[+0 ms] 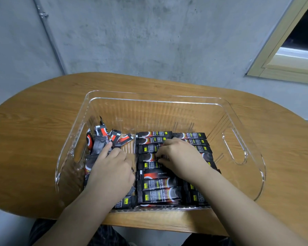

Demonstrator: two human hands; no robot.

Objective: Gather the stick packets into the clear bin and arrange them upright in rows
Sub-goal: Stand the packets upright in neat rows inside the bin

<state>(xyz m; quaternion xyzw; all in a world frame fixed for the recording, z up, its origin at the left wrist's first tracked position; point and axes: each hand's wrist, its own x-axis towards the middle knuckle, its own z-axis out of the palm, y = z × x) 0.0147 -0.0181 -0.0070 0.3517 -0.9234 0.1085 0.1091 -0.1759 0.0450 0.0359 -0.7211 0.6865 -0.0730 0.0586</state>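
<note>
A clear plastic bin with cut-out handles stands on the oval wooden table. Inside on the right, several black stick packets lie flat in stacked rows. On the left, a loose bunch of black and red packets leans against the bin's left wall. My left hand rests on that bunch, its fingers reaching among the packets. My right hand lies over the flat rows, its curled fingertips pinching a packet near the middle of the stack.
The table's far edge meets a grey concrete wall. A window frame sits at the upper right. The bin's far half holds no packets. Bare wood surrounds the bin on both sides.
</note>
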